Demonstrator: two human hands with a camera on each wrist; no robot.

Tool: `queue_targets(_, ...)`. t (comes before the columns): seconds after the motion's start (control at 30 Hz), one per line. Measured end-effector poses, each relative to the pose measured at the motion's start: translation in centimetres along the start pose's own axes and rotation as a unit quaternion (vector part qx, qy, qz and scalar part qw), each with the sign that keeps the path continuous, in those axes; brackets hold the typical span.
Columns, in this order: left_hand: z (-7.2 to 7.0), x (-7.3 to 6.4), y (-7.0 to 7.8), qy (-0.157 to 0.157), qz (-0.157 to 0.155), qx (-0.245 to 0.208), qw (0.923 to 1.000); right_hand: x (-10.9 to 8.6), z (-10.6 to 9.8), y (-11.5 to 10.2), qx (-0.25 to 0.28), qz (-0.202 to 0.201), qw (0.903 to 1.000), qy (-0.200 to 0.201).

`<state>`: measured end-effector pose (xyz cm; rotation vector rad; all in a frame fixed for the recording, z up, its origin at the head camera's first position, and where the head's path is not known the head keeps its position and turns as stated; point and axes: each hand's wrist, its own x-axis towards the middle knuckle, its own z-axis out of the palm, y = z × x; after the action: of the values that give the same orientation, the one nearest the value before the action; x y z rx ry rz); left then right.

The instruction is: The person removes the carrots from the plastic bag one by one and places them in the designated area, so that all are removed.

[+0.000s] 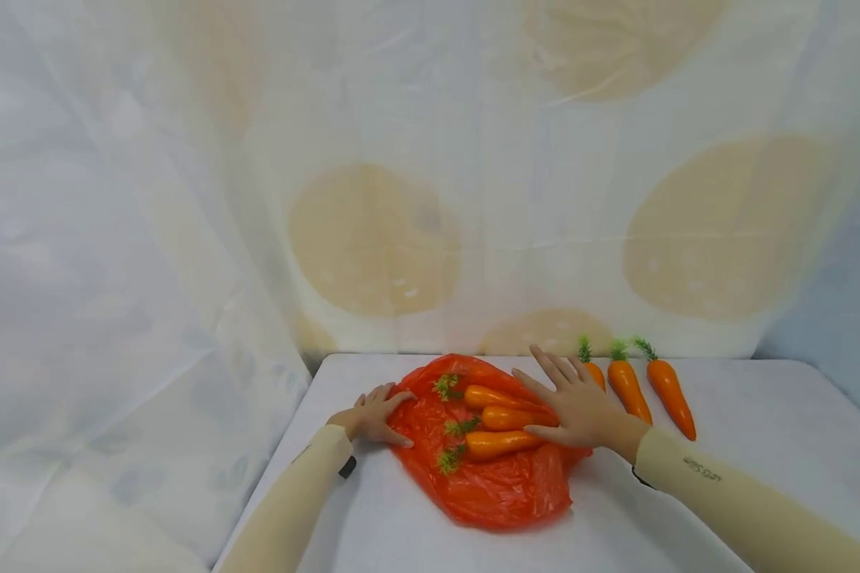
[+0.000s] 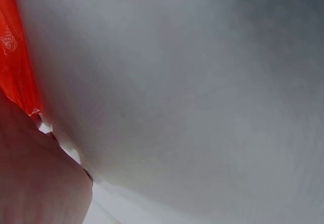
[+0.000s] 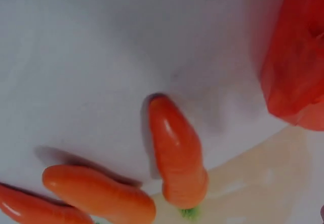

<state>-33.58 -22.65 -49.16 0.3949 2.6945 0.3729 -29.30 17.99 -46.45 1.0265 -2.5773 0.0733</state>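
A crumpled red plastic bag [image 1: 502,485] lies spread on the white table. Three orange toy carrots [image 1: 503,443] with green tops rest on it side by side, tops toward the left. At the bag's left edge is my left hand [image 1: 376,415], thumb and forefinger apart over the plastic. My right hand [image 1: 580,406] lies at the bag's right side with straight, spread fingers, its thumb right at the carrot tips. In the left wrist view the left hand [image 2: 40,173] shows beside the bag [image 2: 17,57]. The right wrist view has the bag [image 3: 298,72] at its right edge.
Three more toy carrots lie in a row on the table right of the bag: one [image 1: 596,376] partly behind the right hand, a middle one [image 1: 628,390] and an outer one [image 1: 672,398]. A pale curtain [image 1: 473,199] with tan circles hangs behind the table [image 1: 760,446].
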Motion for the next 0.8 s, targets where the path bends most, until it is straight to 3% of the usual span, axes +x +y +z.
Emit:
queue_targets(0.27,0.1,0.1,-0.2,0.006,0.001,-0.002,1.0000,0.7,1.4,-1.6,-0.004,-0.027,0.9996,0.004)
queue_targets(0.7,1.1,1.3,-1.2,0.010,-0.002,0.007,0.9999,1.4,2.3,-4.9,0.041,-0.060,0.9949,-0.070)
queue_targets(0.8,0.8,0.9,-1.0,0.011,0.003,0.002,0.9999,1.4,2.7,-5.4,0.037,-0.071,0.9934,-0.082)
